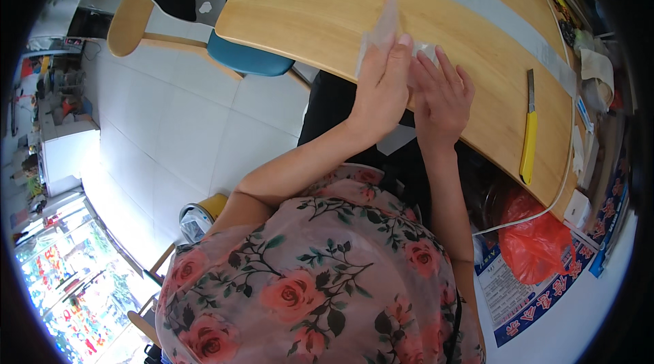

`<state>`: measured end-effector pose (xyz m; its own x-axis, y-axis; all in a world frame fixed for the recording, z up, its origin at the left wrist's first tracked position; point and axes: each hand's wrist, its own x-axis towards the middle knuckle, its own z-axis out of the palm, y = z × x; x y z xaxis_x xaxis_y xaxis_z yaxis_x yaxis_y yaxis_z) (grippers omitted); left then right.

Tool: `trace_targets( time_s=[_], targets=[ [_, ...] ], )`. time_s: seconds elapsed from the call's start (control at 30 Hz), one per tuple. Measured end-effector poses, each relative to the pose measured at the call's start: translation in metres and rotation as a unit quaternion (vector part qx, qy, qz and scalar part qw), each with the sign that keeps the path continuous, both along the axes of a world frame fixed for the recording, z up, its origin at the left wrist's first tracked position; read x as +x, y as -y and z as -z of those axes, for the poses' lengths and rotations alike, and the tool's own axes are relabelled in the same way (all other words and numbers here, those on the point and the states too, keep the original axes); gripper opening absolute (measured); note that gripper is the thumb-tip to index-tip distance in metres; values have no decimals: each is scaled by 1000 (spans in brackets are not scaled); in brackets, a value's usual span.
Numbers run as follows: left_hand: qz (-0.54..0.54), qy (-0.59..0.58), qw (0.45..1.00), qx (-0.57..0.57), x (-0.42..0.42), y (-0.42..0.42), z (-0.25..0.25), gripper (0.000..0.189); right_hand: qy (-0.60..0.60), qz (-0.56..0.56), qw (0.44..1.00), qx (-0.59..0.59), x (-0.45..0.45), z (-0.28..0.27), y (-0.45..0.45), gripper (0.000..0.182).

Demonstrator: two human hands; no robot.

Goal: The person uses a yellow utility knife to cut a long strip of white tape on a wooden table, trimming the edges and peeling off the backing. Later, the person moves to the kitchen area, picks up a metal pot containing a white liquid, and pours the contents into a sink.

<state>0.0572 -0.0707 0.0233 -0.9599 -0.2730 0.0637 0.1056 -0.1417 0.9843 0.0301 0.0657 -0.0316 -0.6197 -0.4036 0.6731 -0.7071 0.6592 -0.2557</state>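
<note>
A piece of clear plastic film (387,21), creased and rising to a point, is gripped in my left hand (382,85) over the near edge of the wooden table. Beside it, my right hand (443,93) has its fingers stretched out against the film's right part. Its thumb is hidden, so whether it pinches the film is unclear. A long strip of clear plastic (485,8) curves across the tabletop beyond my hands. To the right lies a yellow snap-off utility knife (530,146), its blade extended and pointing away from me.
The wooden table (306,11) has a white cable (531,218) along its right edge. Below that edge hangs a red plastic bag (534,241). A chair with a blue seat (250,54) stands at the left, and a yellow bin (212,205) is on the floor.
</note>
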Motion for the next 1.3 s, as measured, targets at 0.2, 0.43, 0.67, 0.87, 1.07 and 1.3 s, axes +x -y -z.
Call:
trace_targets(
  time_s=[0.2, 0.43, 0.67, 0.87, 1.07, 1.3],
  targets=[
    [-107, -82, 872, -471, -1, 40, 48, 56, 43, 30, 997, 48, 0, -7, -17, 43],
    [-128, -40, 823, -551, 10, 51, 63, 62, 68, 28, 995, 72, 2, -8, -23, 40],
    [-137, -43, 829, -541, 9, 51, 70, 68, 81, 25, 993, 76, 3, -10, -23, 34],
    [-143, -46, 824, -546, 8, 51, 72, 69, 81, 29, 994, 70, 4, -10, -22, 32],
    [-146, -46, 820, -552, 8, 51, 72, 70, 87, 30, 993, 68, 4, -10, -22, 31],
    [-149, -58, 820, -549, 7, 50, 75, 79, 94, 24, 992, 78, 2, -9, -26, 36]
  ],
)
